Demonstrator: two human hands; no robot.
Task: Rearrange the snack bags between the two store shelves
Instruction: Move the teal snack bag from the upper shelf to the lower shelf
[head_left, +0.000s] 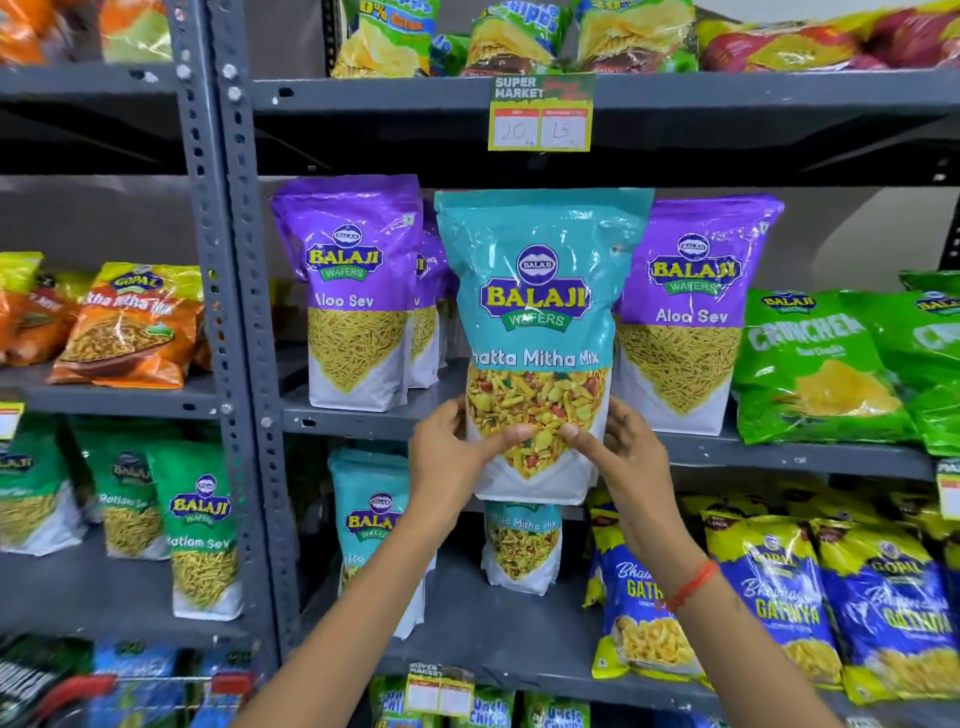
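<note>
A teal Khatta Mitha Mix bag (540, 312) is held upright in front of the middle shelf (363, 418), between two purple Aloo Sev bags (356, 296) (693, 312). My left hand (457, 457) grips its lower left side and my right hand (618, 452) grips its lower right side, thumbs on the front. Its bottom hangs below the shelf's front edge. Two more teal bags (371, 525) (522, 545) stand on the lower shelf (493, 660), partly hidden by my arms and the held bag.
Green Crunchex bags (815, 364) lie right of the purple ones. Blue and yellow Gathiya bags (779, 597) fill the lower right. The left rack holds orange Gopal bags (130, 327) and green Ratlam Sev bags (202, 540). A price tag (540, 111) hangs from the upper shelf.
</note>
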